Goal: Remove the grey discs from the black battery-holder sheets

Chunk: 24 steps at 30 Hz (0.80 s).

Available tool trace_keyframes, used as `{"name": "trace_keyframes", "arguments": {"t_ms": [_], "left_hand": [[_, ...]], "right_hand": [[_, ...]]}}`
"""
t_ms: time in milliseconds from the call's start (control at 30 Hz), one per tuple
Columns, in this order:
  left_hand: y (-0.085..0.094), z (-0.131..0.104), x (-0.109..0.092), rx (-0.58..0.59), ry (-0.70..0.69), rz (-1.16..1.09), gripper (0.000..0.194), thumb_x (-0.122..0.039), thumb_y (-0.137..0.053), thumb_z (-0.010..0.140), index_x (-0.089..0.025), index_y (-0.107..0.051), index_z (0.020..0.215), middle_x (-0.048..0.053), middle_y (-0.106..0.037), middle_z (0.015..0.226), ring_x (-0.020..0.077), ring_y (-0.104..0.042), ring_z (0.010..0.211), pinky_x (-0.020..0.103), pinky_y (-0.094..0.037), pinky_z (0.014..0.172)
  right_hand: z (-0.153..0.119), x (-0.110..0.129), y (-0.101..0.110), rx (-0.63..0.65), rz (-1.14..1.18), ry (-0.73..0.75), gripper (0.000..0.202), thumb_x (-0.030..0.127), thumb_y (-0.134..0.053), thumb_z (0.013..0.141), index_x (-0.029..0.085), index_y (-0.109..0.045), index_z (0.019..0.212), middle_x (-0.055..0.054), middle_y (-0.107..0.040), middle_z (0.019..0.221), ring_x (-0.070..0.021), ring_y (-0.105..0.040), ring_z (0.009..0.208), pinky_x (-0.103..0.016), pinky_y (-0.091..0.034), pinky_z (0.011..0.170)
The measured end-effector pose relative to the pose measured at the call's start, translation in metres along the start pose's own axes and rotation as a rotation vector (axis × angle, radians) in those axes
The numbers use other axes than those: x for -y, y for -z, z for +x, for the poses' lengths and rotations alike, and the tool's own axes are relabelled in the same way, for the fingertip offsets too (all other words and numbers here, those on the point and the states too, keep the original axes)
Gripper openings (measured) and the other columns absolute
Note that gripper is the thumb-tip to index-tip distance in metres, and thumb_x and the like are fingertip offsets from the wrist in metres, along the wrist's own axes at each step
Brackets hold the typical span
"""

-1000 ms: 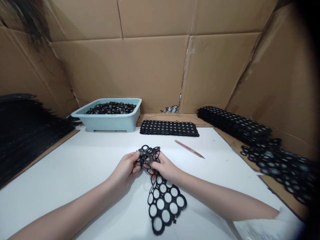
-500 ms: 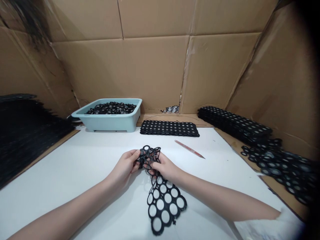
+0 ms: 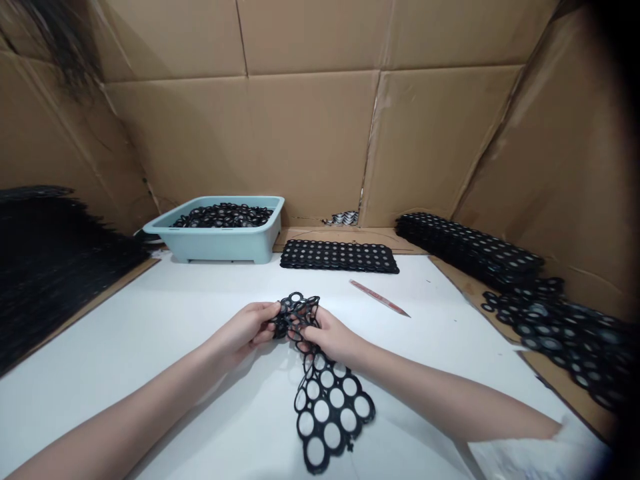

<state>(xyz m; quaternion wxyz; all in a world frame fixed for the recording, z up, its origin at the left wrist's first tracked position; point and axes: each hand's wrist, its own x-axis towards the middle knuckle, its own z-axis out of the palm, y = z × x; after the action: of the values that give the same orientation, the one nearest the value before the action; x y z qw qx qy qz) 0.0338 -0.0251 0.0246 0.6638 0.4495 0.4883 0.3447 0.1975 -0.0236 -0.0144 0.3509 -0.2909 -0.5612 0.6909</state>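
Observation:
A black sheet of joined rings (image 3: 333, 407) hangs between my hands, its upper end bunched and its lower end spread over the white table toward me. My left hand (image 3: 257, 323) pinches the bunched part from the left with thumb and fingers. From the right, my right hand (image 3: 327, 333) grips the same sheet, thumb on top, where the folded part meets the flat part. Some fingertips are hidden behind the rings. Beyond my right hand lies a red and white pointed stick, like a pencil or thin blade (image 3: 380, 298).
A light blue tub (image 3: 225, 243) full of black ring pieces stands at the back left. Behind my hands lies a flat stack of ring sheets (image 3: 340, 257). More stacked sheets (image 3: 470, 250) and loose ones (image 3: 565, 333) line the right. A dark pile (image 3: 60, 267) fills the left. Cardboard walls (image 3: 310, 140) enclose the table.
My left hand has shifted very slightly, and the bunched rings beside its thumb have turned a little. My right hand and the spread part of the sheet are nearly still.

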Motion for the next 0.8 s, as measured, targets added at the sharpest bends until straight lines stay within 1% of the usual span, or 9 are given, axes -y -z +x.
{"name": "trace_keyframes", "arguments": {"t_ms": [300,433,500,567,600,667,700,767,800], "left_hand": [[0.0039,0.0019,0.0013,0.031,0.037,-0.029,0.026,-0.033,-0.057,0.070,-0.013,-0.042,0.062,-0.006,-0.034,0.048,0.0004,-0.015,0.034,0.017,-0.005,0.036],[0.0044,0.0018,0.0001,0.047,0.018,0.035,0.027,-0.036,-0.055,0.072,-0.014,-0.043,0.062,-0.007,-0.034,0.048,0.0012,-0.014,0.035,0.018,-0.006,0.037],[0.0036,0.0017,-0.0012,0.012,-0.049,0.166,0.027,-0.038,-0.051,0.074,-0.014,-0.047,0.066,-0.006,-0.034,0.047,0.0026,-0.017,0.036,0.018,-0.008,0.037],[0.0026,0.0013,-0.0019,-0.049,-0.185,0.360,0.026,-0.040,-0.048,0.077,-0.014,-0.051,0.073,-0.005,-0.038,0.049,0.0051,-0.025,0.039,0.018,-0.015,0.038],[0.0019,0.0008,-0.0018,-0.081,-0.269,0.465,0.026,-0.039,-0.046,0.078,-0.015,-0.053,0.076,-0.003,-0.042,0.052,0.0070,-0.032,0.042,0.018,-0.021,0.040],[0.0004,-0.0010,-0.0006,-0.129,-0.420,0.651,0.025,-0.038,-0.042,0.080,-0.016,-0.054,0.080,0.000,-0.052,0.063,0.0118,-0.045,0.055,0.021,-0.033,0.050],[-0.0006,-0.0020,0.0003,-0.138,-0.468,0.721,0.025,-0.036,-0.039,0.081,-0.017,-0.054,0.082,0.001,-0.055,0.069,0.0139,-0.048,0.063,0.023,-0.036,0.057],[-0.0023,-0.0038,0.0024,-0.139,-0.510,0.793,0.025,-0.035,-0.036,0.082,-0.018,-0.054,0.085,0.002,-0.059,0.078,0.0165,-0.051,0.074,0.026,-0.038,0.068],[-0.0030,-0.0041,0.0032,-0.134,-0.510,0.790,0.025,-0.035,-0.036,0.082,-0.018,-0.054,0.085,0.002,-0.059,0.080,0.0168,-0.051,0.076,0.026,-0.038,0.069]], "right_hand": [[0.0005,0.0015,0.0005,0.044,0.016,0.028,0.011,0.012,-0.043,0.071,0.017,-0.045,0.080,0.001,-0.054,0.073,-0.0052,-0.044,0.050,-0.018,-0.034,0.046],[0.0007,0.0009,0.0001,0.045,0.012,0.023,0.011,0.011,-0.044,0.071,0.016,-0.046,0.080,0.001,-0.054,0.072,-0.0050,-0.043,0.049,-0.018,-0.034,0.046],[-0.0005,0.0014,-0.0006,0.031,0.000,0.011,0.011,0.013,-0.044,0.072,0.017,-0.045,0.082,0.002,-0.053,0.073,-0.0052,-0.044,0.050,-0.018,-0.035,0.046],[-0.0020,0.0026,-0.0015,0.009,-0.028,0.014,0.011,0.015,-0.046,0.074,0.017,-0.044,0.085,0.001,-0.053,0.073,-0.0058,-0.045,0.052,-0.018,-0.037,0.046],[-0.0027,0.0033,-0.0018,-0.004,-0.052,0.021,0.011,0.017,-0.047,0.075,0.017,-0.044,0.086,0.001,-0.053,0.073,-0.0060,-0.046,0.052,-0.018,-0.038,0.047],[-0.0034,0.0044,-0.0019,-0.026,-0.096,0.032,0.010,0.022,-0.049,0.077,0.016,-0.044,0.083,0.002,-0.051,0.069,-0.0062,-0.045,0.051,-0.019,-0.040,0.046],[-0.0035,0.0047,-0.0016,-0.030,-0.113,0.033,0.011,0.026,-0.048,0.078,0.016,-0.045,0.080,0.002,-0.050,0.067,-0.0061,-0.044,0.049,-0.019,-0.040,0.045],[-0.0032,0.0046,-0.0005,-0.040,-0.145,0.024,0.016,0.031,-0.048,0.079,0.015,-0.045,0.076,0.002,-0.049,0.064,-0.0057,-0.042,0.046,-0.018,-0.040,0.041],[-0.0030,0.0043,0.0000,-0.044,-0.160,0.017,0.017,0.032,-0.048,0.079,0.015,-0.045,0.077,0.002,-0.049,0.064,-0.0058,-0.042,0.046,-0.018,-0.038,0.038]]}}
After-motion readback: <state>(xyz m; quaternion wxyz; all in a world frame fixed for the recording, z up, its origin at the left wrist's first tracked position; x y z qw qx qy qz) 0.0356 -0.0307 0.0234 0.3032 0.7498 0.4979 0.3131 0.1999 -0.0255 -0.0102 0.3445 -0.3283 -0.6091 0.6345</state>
